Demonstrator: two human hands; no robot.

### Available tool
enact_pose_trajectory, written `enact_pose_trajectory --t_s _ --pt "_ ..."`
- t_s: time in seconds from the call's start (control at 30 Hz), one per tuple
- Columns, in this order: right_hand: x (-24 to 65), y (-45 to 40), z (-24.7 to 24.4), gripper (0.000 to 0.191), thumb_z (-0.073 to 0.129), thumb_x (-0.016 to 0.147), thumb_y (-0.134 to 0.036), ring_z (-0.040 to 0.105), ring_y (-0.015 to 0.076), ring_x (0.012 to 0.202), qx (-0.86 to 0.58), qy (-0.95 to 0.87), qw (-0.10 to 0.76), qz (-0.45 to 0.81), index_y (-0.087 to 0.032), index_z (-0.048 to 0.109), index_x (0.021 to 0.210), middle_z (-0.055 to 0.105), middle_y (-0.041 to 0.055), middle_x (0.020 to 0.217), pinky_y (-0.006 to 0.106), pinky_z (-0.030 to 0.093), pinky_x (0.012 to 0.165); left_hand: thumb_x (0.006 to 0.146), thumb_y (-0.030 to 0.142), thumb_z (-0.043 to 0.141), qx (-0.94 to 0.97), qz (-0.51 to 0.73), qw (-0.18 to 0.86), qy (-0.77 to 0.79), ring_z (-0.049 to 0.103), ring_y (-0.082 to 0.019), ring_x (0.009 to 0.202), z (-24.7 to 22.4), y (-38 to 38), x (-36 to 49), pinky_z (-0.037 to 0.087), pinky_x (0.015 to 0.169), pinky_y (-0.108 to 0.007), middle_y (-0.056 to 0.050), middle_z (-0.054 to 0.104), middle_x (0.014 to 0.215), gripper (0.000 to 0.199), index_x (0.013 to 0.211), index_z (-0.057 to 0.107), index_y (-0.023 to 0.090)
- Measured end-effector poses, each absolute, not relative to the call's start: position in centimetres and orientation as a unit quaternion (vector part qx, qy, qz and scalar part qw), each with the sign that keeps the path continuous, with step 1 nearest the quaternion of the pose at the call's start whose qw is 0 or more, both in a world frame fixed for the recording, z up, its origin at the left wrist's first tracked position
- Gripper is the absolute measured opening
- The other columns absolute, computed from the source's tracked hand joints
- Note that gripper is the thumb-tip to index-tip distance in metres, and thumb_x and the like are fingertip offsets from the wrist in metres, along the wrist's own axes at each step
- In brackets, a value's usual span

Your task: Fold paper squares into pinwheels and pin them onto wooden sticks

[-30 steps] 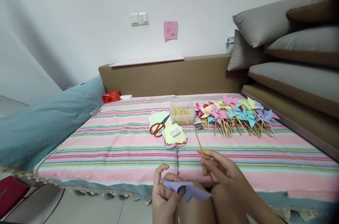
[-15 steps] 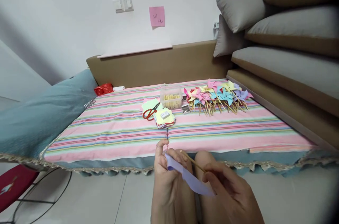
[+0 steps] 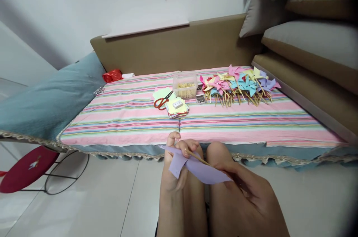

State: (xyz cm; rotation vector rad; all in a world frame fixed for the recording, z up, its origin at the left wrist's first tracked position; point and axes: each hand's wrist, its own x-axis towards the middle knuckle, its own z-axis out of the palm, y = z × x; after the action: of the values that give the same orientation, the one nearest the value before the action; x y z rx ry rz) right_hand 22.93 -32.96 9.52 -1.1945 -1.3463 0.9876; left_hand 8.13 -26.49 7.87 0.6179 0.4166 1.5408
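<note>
My left hand (image 3: 168,172) is closed on a purple paper pinwheel (image 3: 207,172), its thumb behind the paper and its fingers near the middle. A thin wooden stick (image 3: 199,158) slants across the paper, one end at my left fingertips. My right hand (image 3: 250,188) pinches the other end of that stick, close to a pointed tip of the pinwheel. Both hands are above my bare knees. Whether stick and paper are joined by a pin cannot be made out.
On the striped cloth (image 3: 134,128) lie red-handled scissors (image 3: 160,103), a stack of paper squares (image 3: 179,112), a plastic box (image 3: 185,87) of sticks, a small open box (image 3: 200,99) and a pile of pinwheels (image 3: 240,84). Cushions (image 3: 310,43) are stacked right; a red stool (image 3: 30,168) stands left.
My view has tilted down. The purple pinwheel has turned so more of its blades show, and the stick's end has come to my left fingertips, against the paper's middle.
</note>
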Motion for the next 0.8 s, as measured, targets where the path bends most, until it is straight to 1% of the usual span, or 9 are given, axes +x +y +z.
enact_pose_trajectory --t_s 0.1,0.2,0.33,0.4,0.5,0.7,0.8 --pt "22.9 -33.1 9.7 0.013 0.061 0.085 -0.027 0.071 0.0196 0.073 -0.508 -0.557 0.515 0.407 -0.023 0.072 0.092 0.075 0.0026 0.085 0.021 0.056 0.059 0.068 0.033 0.083 0.277 0.672 0.664 0.176 0.059 -0.008 0.060 7.8 -26.6 8.0 0.049 0.087 -0.031 0.010 0.053 0.052 0.030 0.091 0.064 0.029" --pt "22.9 -33.2 9.6 0.012 0.062 0.085 -0.025 0.071 0.0191 0.072 -0.514 -0.563 0.509 0.400 -0.023 0.072 0.091 0.075 0.0017 0.083 0.021 0.056 0.059 0.069 0.033 0.082 0.281 0.675 0.660 0.172 0.060 -0.008 0.058 7.7 -26.4 7.9 0.050 0.084 -0.030 0.010 0.053 0.050 0.027 0.090 0.064 0.029" --pt "23.0 -33.3 9.2 0.012 0.062 0.086 -0.022 0.072 0.0185 0.075 -0.508 -0.573 0.517 0.384 -0.025 0.072 0.092 0.076 0.0011 0.087 0.020 0.056 0.059 0.070 0.032 0.082 0.274 0.678 0.661 0.169 0.060 -0.008 0.055 7.7 -26.2 8.0 0.050 0.081 -0.031 0.010 0.053 0.048 0.024 0.087 0.065 0.029" --pt "23.0 -33.2 9.0 0.013 0.061 0.086 -0.021 0.072 0.0184 0.076 -0.503 -0.579 0.521 0.375 -0.025 0.072 0.093 0.076 0.0010 0.090 0.020 0.056 0.059 0.069 0.032 0.082 0.267 0.682 0.660 0.167 0.060 -0.008 0.054 7.7 -26.1 8.1 0.051 0.078 -0.029 0.011 0.053 0.047 0.024 0.086 0.065 0.028" --pt "23.0 -33.1 9.1 0.015 0.063 0.084 -0.018 0.072 0.0162 0.073 -0.500 -0.589 0.524 0.359 -0.027 0.071 0.093 0.076 -0.0010 0.087 0.018 0.056 0.059 0.067 0.031 0.084 0.257 0.683 0.664 0.161 0.058 -0.008 0.052 7.7 -26.1 8.2 0.050 0.074 -0.026 0.011 0.051 0.045 0.026 0.083 0.064 0.028" --pt "22.8 -32.7 9.9 0.016 0.062 0.083 -0.015 0.071 0.0126 0.067 -0.485 -0.612 0.548 0.300 -0.027 0.071 0.090 0.075 -0.0032 0.081 0.014 0.055 0.058 0.060 0.032 0.088 0.246 0.680 0.663 0.192 0.055 -0.008 0.047 8.3 -26.1 8.4 0.049 0.070 -0.026 0.012 0.043 0.043 0.035 0.082 0.062 0.026" --pt "22.8 -32.7 9.9 0.017 0.063 0.082 -0.013 0.071 0.0120 0.069 -0.489 -0.617 0.552 0.273 -0.027 0.071 0.089 0.076 -0.0036 0.081 0.014 0.055 0.060 0.058 0.032 0.088 0.238 0.672 0.667 0.215 0.052 -0.007 0.044 8.8 -26.2 8.5 0.049 0.070 -0.027 0.013 0.040 0.042 0.037 0.080 0.059 0.025"
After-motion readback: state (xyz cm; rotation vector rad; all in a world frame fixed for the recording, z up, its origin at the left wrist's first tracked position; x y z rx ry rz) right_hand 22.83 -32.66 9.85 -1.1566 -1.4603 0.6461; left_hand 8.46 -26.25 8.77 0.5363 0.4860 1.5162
